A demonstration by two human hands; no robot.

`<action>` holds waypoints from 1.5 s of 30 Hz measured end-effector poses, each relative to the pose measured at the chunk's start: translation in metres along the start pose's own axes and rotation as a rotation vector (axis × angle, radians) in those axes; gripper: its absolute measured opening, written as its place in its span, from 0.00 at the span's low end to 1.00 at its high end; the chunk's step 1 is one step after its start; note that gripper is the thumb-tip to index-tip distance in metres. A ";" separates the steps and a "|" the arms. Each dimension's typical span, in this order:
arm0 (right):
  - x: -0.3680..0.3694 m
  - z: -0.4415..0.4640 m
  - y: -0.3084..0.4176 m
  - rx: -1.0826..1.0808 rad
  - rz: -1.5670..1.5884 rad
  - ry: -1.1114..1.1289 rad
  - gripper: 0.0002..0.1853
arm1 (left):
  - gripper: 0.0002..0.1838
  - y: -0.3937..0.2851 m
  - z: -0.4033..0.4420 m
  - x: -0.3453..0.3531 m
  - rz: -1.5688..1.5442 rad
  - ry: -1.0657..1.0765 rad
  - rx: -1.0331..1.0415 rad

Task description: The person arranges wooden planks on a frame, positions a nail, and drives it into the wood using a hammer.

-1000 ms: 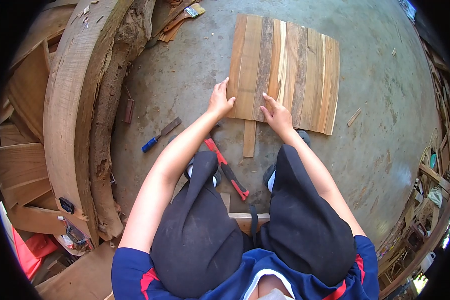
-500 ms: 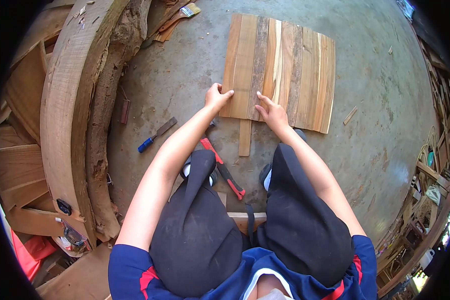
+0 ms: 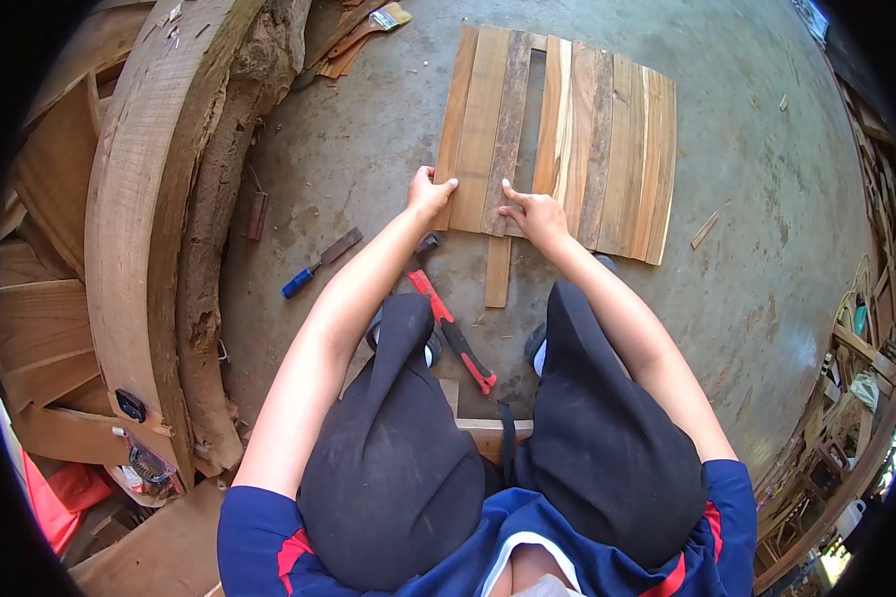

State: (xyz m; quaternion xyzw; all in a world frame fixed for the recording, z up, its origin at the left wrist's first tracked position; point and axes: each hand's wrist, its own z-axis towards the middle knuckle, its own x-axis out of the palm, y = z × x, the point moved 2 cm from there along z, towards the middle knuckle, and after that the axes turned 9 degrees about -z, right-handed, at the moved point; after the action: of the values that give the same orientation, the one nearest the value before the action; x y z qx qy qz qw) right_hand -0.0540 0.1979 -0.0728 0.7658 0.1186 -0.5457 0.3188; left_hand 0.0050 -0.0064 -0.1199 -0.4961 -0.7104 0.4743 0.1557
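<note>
Narrow wooden slats lie side by side on the floor, with a gap between a left group of three slats (image 3: 484,119) and a wider right group of slats (image 3: 607,149). My left hand (image 3: 431,196) is closed on the outer edge of the left group, thumb on top. My right hand (image 3: 538,216) has its thumb and index finger on the dark slat (image 3: 514,99) at that group's inner edge; its other fingers are partly hidden. A loose wooden strip (image 3: 498,274) sticks out from under the near end of the left group.
A hammer with a red and black handle (image 3: 453,333) lies near my feet. To its left is a blue-handled chisel (image 3: 319,264). A thick timber beam (image 3: 134,229) runs along the left, with a paintbrush (image 3: 388,17) beyond it. Scrap wood (image 3: 861,348) lines the right side.
A gap has opened between the dark slat and the slats to its right. The left group has shifted left with both my hands on it.
</note>
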 end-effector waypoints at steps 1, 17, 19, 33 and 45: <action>0.001 0.002 0.003 -0.017 0.021 -0.017 0.23 | 0.22 0.000 -0.001 -0.003 -0.015 -0.009 -0.019; 0.007 0.011 0.030 0.008 0.051 0.043 0.22 | 0.19 0.023 -0.040 -0.086 0.141 -0.292 0.074; 0.008 0.009 0.031 -0.058 0.123 -0.124 0.23 | 0.20 0.029 -0.040 -0.093 0.137 -0.328 0.069; 0.008 0.009 0.031 -0.247 0.020 -0.141 0.27 | 0.17 0.033 -0.044 -0.118 -0.101 -0.311 0.083; -0.016 -0.002 -0.002 0.442 1.292 -0.074 0.20 | 0.18 -0.049 -0.061 0.013 -0.338 0.155 0.175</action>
State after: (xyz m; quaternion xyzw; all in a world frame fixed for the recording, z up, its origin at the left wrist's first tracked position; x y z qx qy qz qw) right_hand -0.0592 0.2035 -0.0582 0.7108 -0.4876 -0.2833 0.4205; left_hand 0.0138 0.0333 -0.0525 -0.3896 -0.7255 0.4618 0.3296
